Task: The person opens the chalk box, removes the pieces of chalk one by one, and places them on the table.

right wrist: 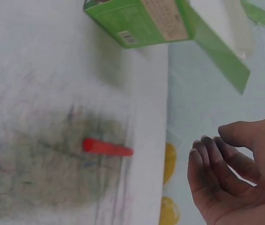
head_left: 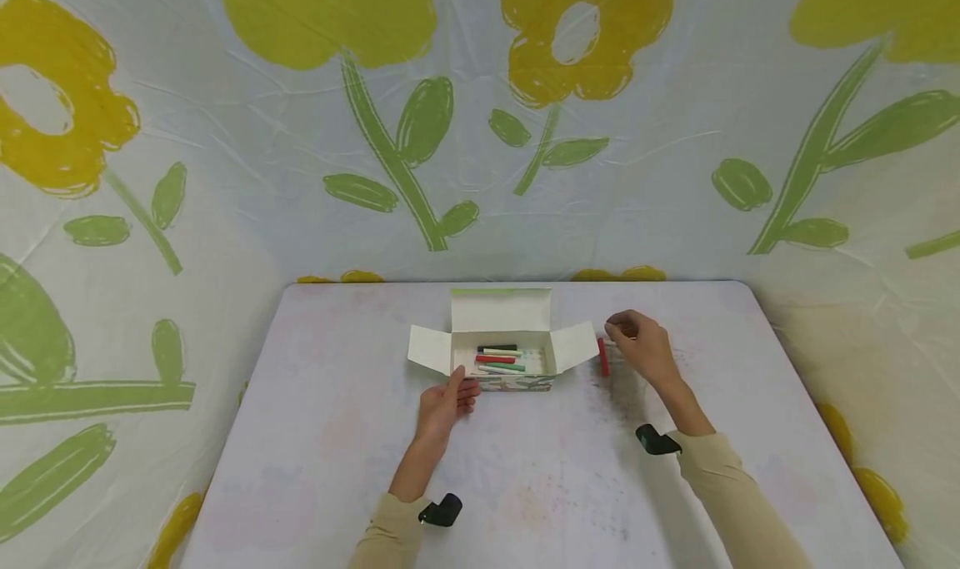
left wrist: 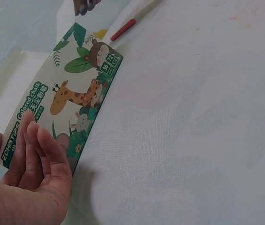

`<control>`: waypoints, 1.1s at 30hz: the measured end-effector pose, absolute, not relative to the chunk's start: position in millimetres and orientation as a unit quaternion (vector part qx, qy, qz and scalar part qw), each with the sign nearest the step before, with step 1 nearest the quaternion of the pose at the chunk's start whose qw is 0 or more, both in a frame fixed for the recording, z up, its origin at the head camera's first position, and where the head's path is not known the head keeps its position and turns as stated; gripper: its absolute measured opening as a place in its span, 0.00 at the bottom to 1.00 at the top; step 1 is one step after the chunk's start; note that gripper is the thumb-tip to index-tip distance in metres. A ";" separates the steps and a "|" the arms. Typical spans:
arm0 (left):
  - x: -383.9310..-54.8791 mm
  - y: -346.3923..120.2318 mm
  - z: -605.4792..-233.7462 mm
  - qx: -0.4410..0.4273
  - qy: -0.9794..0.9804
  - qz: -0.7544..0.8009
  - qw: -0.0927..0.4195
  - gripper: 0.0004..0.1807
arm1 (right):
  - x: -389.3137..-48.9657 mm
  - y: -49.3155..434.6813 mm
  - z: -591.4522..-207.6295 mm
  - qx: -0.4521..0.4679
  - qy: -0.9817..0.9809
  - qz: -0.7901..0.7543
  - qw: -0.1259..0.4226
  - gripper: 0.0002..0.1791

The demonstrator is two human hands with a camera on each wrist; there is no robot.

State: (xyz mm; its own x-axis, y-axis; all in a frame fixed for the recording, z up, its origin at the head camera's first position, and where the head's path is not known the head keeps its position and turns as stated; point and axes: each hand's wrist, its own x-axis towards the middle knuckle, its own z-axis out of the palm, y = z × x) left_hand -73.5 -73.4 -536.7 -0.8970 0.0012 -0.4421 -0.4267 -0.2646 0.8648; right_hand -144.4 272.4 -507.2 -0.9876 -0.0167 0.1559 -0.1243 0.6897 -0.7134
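An open cardboard chalk box [head_left: 500,382], printed with a giraffe and "Colored chalk", stands with its flaps spread out. Several chalk sticks lie inside, among them a red stick [head_left: 495,359] and a black stick [head_left: 497,348]. My left hand [head_left: 442,406] grips the box's front left corner, thumb at the top edge and fingers against the printed front [left wrist: 71,93]. Right of the box, another red chalk stick [head_left: 603,357] lies on the table. Beside it my right hand [head_left: 643,348] hovers with loosely bent fingers; in the right wrist view, nothing shows between thumb and fingers.
The white table [head_left: 337,469] carries dark chalk smudges [head_left: 622,394] around the loose red stick. Its far edge meets a flower-printed curtain [head_left: 480,219]. The box's right flap [head_left: 574,346] sticks out toward the loose stick.
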 end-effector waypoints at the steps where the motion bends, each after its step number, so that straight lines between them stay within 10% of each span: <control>1: -74.6 -73.6 -539.9 -0.181 0.590 0.775 0.138 0.26 | -144.6 270.2 -503.9 0.042 -0.915 0.394 0.075 0.12; 33: -80.6 -69.2 -572.0 -0.182 0.582 0.785 0.107 0.31 | -150.8 172.4 -498.1 0.212 -0.869 0.446 0.019 0.12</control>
